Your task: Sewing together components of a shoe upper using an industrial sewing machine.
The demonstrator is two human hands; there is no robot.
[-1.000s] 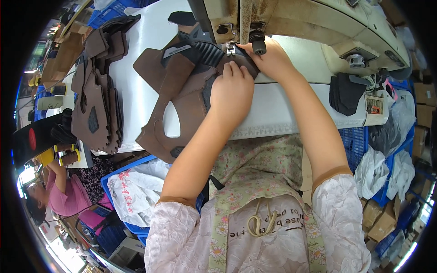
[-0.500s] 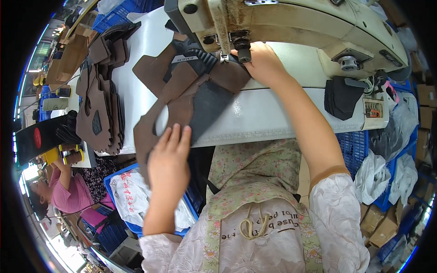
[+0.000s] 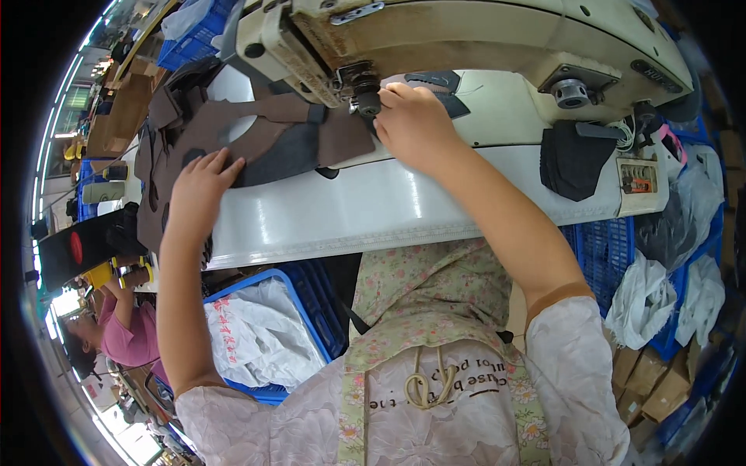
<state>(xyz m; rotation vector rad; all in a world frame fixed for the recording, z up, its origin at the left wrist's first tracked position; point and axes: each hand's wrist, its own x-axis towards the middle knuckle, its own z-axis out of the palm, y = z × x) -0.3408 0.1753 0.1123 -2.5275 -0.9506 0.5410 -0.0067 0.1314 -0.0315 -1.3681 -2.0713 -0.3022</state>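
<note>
A brown shoe-upper piece (image 3: 346,141) with a dark grey panel (image 3: 281,165) lies flat on the white sewing table. My left hand (image 3: 200,186) rests on its left end, palm down, fingers spread. Under the head of the beige sewing machine (image 3: 482,39), the piece's right end lies beside the presser foot area, which the head hides. My right hand (image 3: 416,128) is there with fingers curled together against the machine's dark knob (image 3: 368,102); what they pinch, if anything, is hidden. Behind that hand lies a black patterned piece (image 3: 443,81) on the machine bed.
Brown cut pieces (image 3: 148,167) are piled at the table's left end, partly against the work. A stack of black pieces (image 3: 575,159) sits on the right. Below the table edge stands a blue crate (image 3: 299,311) with a white bag. A co-worker in pink (image 3: 128,338) is at far left.
The brown upper has turned and moved left, with my left hand moving up and left on it. My right hand has shifted slightly left and its fingers have curled in.
</note>
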